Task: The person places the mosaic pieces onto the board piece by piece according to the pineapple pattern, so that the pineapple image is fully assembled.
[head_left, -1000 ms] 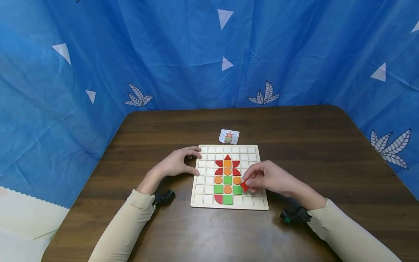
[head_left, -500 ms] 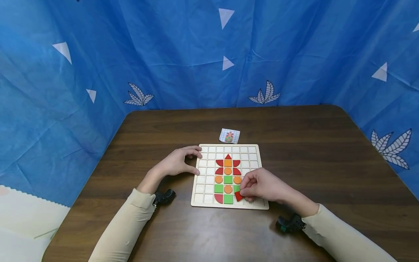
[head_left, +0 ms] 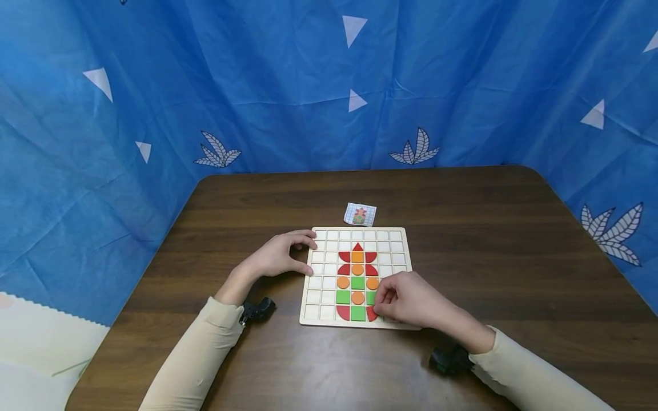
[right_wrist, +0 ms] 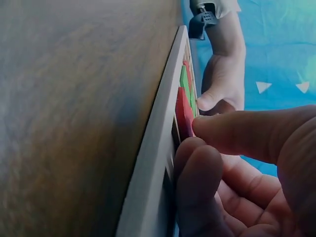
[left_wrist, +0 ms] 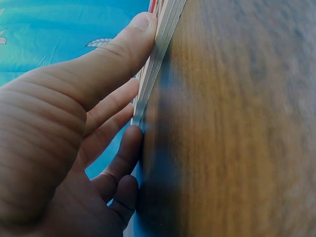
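A pale wooden grid board [head_left: 319,325] lies on the table, with red, orange and green tiles set in its squares. In the bottom row, my right hand [head_left: 411,299] pinches a red tile [head_left: 372,313] between thumb and fingertips, just right of a green square tile [head_left: 357,313]. The right wrist view shows this red tile [right_wrist: 184,113] slightly raised at the board's near edge, its end hidden by the fingers. My left hand [head_left: 277,254] rests at the board's left edge, fingers spread, with the thumb [left_wrist: 140,29] on the rim.
Behind the board lies a small printed card [head_left: 360,214] with a similar coloured pattern on a grid. The brown wooden table [head_left: 488,228] reaches back to a blue curtain [head_left: 288,85]. A white cloth or sheet [head_left: 46,354] shows at the lower left.
My right hand has moved left and toward the board's near edge, bringing the red tile from beside the right green square into the bottom row. The left hand has stayed still.
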Demonstrator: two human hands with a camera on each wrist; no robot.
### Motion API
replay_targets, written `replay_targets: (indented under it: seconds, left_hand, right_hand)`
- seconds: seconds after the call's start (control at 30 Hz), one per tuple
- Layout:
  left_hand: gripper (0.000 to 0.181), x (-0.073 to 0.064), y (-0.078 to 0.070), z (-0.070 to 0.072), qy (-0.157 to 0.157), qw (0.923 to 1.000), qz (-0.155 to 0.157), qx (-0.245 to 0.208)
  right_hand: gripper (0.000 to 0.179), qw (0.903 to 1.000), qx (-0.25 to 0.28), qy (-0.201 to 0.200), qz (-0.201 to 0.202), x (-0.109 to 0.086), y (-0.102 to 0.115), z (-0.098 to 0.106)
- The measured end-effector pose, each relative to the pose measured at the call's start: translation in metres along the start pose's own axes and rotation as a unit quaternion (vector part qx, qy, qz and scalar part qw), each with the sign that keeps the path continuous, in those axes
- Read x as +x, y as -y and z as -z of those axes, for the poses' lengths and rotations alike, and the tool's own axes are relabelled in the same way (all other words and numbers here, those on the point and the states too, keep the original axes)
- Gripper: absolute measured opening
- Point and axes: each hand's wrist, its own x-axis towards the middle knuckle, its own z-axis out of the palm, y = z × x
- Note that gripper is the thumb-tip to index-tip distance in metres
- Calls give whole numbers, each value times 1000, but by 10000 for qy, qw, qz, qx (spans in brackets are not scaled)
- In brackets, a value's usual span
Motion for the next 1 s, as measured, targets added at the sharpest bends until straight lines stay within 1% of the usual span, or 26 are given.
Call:
replay_targets:
  seconds: [0.2,0.43,0.63,0.87,1.0]
  left_hand:
    - [52,0,3,0,-26,10000,-35,69]
    - [52,-1,3,-2,-21,10000,14,86]
    - [52,0,3,-1,-35,9999,-34,165]
    - [51,0,5,-4,-41,9998,-65,177]
    - [51,0,3,-4,-32,9998,-57,187]
  right_hand:
    - [14,9999,-50,88,69,0,0,-2]
    - [16,9982,-403,-19,442,-2,1,-8]
    - [17,9966,-640,-179,497,-2,2,-10]
    - [19,9951,-840,-296,438,-2,1,-14]
    - [20,9935,-930,-341,555,-3,0,-13]
